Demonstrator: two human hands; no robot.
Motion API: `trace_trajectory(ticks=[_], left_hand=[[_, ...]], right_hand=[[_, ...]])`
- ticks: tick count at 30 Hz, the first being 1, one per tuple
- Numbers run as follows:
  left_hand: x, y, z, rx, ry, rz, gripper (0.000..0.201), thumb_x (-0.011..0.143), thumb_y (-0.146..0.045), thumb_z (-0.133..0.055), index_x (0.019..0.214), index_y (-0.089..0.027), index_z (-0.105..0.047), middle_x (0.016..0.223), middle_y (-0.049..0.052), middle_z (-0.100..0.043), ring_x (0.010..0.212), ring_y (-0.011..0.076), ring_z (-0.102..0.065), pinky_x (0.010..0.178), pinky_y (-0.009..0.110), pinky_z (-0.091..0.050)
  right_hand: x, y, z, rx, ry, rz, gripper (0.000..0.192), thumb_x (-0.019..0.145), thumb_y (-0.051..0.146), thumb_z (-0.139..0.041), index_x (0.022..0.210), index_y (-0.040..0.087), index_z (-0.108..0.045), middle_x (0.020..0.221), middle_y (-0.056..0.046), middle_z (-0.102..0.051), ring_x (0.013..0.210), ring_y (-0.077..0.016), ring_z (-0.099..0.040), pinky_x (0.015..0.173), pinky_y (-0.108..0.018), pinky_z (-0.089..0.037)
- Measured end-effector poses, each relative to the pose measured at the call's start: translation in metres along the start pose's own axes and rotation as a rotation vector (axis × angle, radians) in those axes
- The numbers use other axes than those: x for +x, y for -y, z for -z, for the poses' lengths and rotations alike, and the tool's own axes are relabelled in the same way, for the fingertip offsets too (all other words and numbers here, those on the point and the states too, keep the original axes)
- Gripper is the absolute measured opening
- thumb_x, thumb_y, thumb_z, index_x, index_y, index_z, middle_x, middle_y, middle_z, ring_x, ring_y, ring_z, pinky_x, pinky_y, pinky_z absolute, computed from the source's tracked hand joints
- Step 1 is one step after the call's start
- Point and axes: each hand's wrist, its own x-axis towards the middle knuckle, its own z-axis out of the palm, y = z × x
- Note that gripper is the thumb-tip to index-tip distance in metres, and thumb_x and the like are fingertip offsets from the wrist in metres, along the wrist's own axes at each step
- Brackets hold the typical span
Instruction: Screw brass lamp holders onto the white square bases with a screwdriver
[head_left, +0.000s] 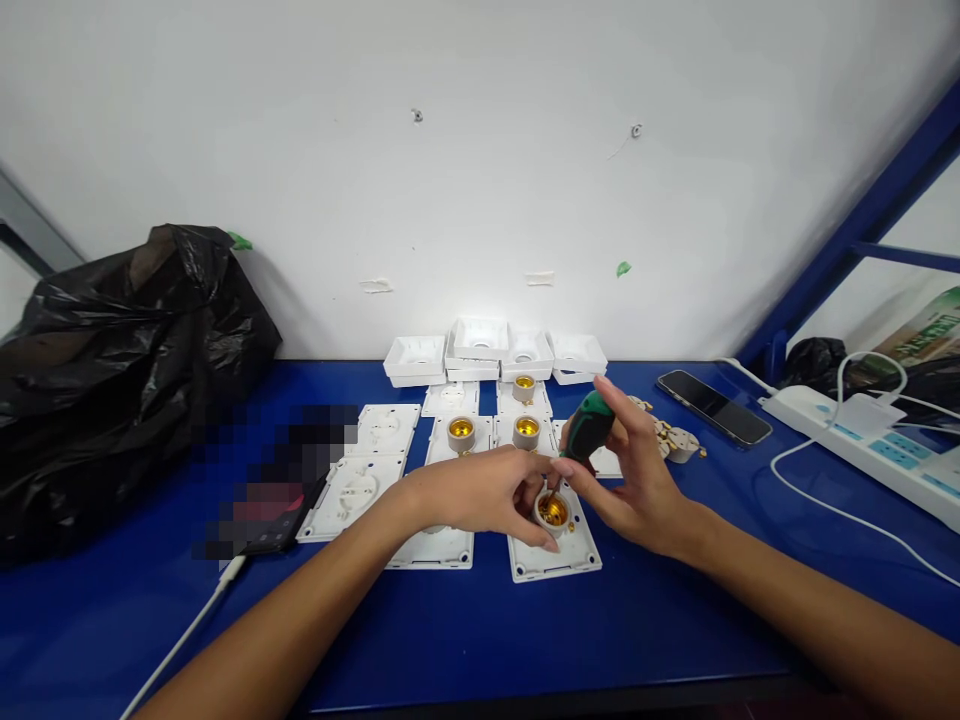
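Observation:
My right hand grips a screwdriver by its green and black handle. The tool tilts downward, and its shaft enters a round lamp socket with a brass-coloured lining. That socket sits on a square white base plate close to the front of the table. My left hand is closed around the socket's left side, thumb in front; some of its fingers are hidden behind. Behind the hands, two more lamp sockets, one on the left and one on the right, rest on white plates.
White square covers are stacked against the wall. Bare plates lie to the left, near a partly blurred dark device. Loose sockets, a phone and a power strip lie right. A black bag stands far left.

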Motion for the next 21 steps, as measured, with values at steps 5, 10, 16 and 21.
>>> trace_trajectory(ticks=[5, 10, 16, 21], left_hand=[[0.0000, -0.0001, 0.0003, -0.026, -0.022, -0.011, 0.038, 0.071, -0.044, -0.083, 0.081, -0.022, -0.053, 0.070, -0.006, -0.056, 0.062, 0.0123, -0.053, 0.054, 0.027, -0.040], [0.0006, 0.0006, 0.0006, -0.010, -0.004, -0.010, 0.037, 0.073, -0.044, -0.081, 0.084, -0.021, -0.055, 0.070, -0.005, -0.055, 0.062, 0.0119, -0.051, 0.056, 0.028, -0.038], [0.0008, 0.0038, 0.0007, -0.029, -0.001, -0.029, 0.037, 0.073, -0.042, -0.081, 0.090, -0.021, -0.057, 0.075, -0.004, -0.058, 0.065, 0.0124, -0.055, 0.057, 0.027, -0.040], [0.0005, 0.0033, 0.0008, -0.015, -0.012, -0.021, 0.036, 0.073, -0.042, -0.082, 0.086, -0.021, -0.056, 0.072, -0.005, -0.057, 0.063, 0.0118, -0.054, 0.056, 0.027, -0.040]], right_hand=[[0.0014, 0.0009, -0.0005, -0.010, -0.063, 0.029, 0.086, 0.085, 0.019, -0.076, 0.153, 0.044, -0.029, 0.136, -0.008, -0.050, 0.073, -0.0148, -0.060, 0.050, -0.033, -0.060], [0.0031, 0.0028, 0.0002, 0.007, 0.008, -0.007, 0.084, 0.090, 0.016, -0.070, 0.156, 0.042, -0.025, 0.132, -0.008, -0.055, 0.082, -0.0181, -0.066, 0.056, -0.035, -0.063], [0.0047, 0.0044, 0.0020, 0.033, 0.009, 0.072, 0.084, 0.088, 0.016, -0.073, 0.155, 0.040, -0.029, 0.123, -0.006, -0.057, 0.077, -0.0151, -0.064, 0.053, -0.031, -0.061], [0.0030, 0.0023, 0.0016, 0.010, -0.011, 0.038, 0.084, 0.088, 0.014, -0.072, 0.156, 0.039, -0.028, 0.131, -0.008, -0.054, 0.080, -0.0159, -0.065, 0.057, -0.033, -0.063]])
